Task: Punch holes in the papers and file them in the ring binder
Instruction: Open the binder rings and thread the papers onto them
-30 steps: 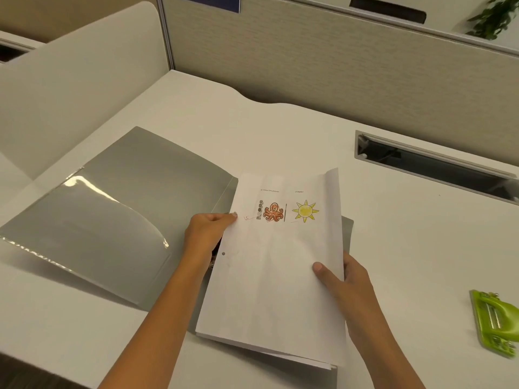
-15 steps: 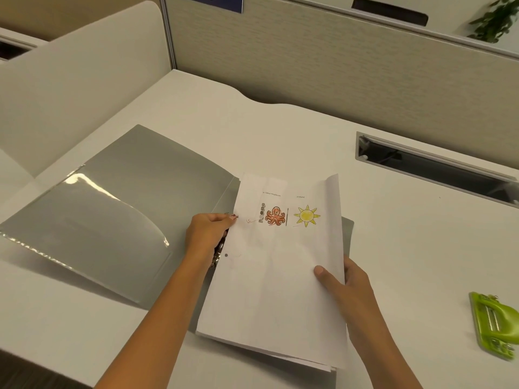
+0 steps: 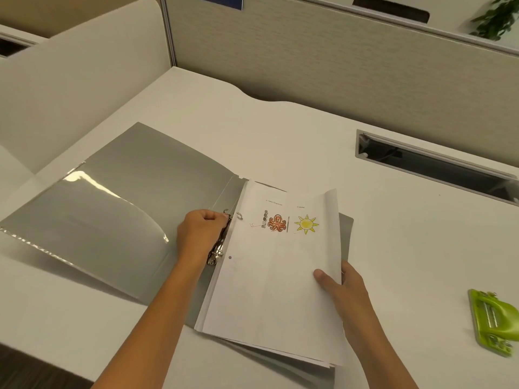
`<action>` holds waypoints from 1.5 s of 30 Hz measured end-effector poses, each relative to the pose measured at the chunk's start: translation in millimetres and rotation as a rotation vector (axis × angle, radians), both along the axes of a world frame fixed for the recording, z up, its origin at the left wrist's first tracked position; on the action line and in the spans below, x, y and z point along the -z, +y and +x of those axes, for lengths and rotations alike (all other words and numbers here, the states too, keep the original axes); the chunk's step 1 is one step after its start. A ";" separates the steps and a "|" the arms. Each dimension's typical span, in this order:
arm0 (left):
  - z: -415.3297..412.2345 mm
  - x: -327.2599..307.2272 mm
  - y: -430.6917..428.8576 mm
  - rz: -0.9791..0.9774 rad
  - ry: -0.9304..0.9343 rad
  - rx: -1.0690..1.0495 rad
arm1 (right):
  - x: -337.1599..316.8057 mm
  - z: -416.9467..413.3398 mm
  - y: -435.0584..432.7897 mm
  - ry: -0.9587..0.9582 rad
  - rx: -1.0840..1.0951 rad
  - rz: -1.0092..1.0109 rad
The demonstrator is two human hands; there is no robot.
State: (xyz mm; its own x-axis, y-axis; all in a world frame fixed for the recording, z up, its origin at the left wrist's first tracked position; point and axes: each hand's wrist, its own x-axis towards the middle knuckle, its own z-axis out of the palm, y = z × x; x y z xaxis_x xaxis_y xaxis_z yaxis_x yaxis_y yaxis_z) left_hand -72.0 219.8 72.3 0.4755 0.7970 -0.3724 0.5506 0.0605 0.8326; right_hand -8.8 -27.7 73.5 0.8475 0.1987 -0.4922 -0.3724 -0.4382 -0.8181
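A grey ring binder (image 3: 134, 192) lies open on the white desk, its cover spread to the left. A stack of white papers (image 3: 278, 284) rests on the binder's right half; the top sheet shows an orange octopus and a yellow sun. One punched hole shows near its left edge. The upper metal ring (image 3: 238, 215) stands open through the sheets. My left hand (image 3: 200, 231) is closed on the metal ring mechanism (image 3: 216, 255) at the spine. My right hand (image 3: 341, 287) grips the stack's right edge, thumb on top. A green hole punch (image 3: 493, 321) lies at the far right.
Beige partition panels rise behind and to the left of the desk (image 3: 393, 248). A recessed cable slot (image 3: 432, 167) runs along the back right. The desk's front edge is near my forearms at lower left. A plant (image 3: 494, 18) shows at top right.
My left hand moved off the top sheet's left edge onto the ring mechanism. The papers shifted slightly right, uncovering the rings. My right hand kept its hold on the stack.
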 end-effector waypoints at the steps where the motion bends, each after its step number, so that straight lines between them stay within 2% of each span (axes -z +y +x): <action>1: -4.0 -1.8 1.1 0.046 0.034 0.005 | 1.3 0.4 -0.4 0.010 0.006 0.004; 5: -29.1 -6.0 0.3 0.239 0.198 0.069 | 3.7 0.4 -1.8 0.020 0.006 -0.009; 9: -55.5 9.3 -8.3 0.187 0.299 0.173 | 6.1 -0.1 -2.2 0.018 0.002 -0.024; 15: -66.6 13.2 -26.9 -0.041 0.132 0.061 | 8.9 -2.7 -1.1 -0.056 -0.021 -0.101; 26: -63.2 8.2 -32.5 -0.050 0.197 0.112 | 13.1 -1.5 -6.0 -0.053 -0.015 -0.104; 33: -58.7 -3.5 -37.4 -0.296 -0.004 0.035 | 11.8 -3.5 -4.8 -0.047 -0.022 -0.099; 38: -57.0 -3.3 -38.9 -0.153 0.053 0.141 | 13.3 -2.9 -4.4 -0.029 -0.025 -0.111; 41: -58.7 -5.8 -36.5 -0.083 0.039 0.154 | 9.9 -5.8 -1.5 -0.094 -0.069 -0.213; 43: -59.1 -8.3 -34.0 -0.052 0.044 0.139 | 5.8 -10.8 4.2 -0.231 -0.134 -0.433; 45: -59.4 -9.2 -31.8 -0.037 0.063 0.135 | -0.6 -16.3 12.9 -0.464 -0.226 -0.695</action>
State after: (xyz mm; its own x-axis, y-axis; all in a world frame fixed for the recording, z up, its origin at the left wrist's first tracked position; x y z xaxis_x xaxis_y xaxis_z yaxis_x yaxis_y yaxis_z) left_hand -131.4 188.0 81.5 0.5521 0.7124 -0.4332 0.6072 0.0125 0.7944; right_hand -25.1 -14.8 74.1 0.9693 0.1691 -0.1785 0.0894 -0.9187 -0.3847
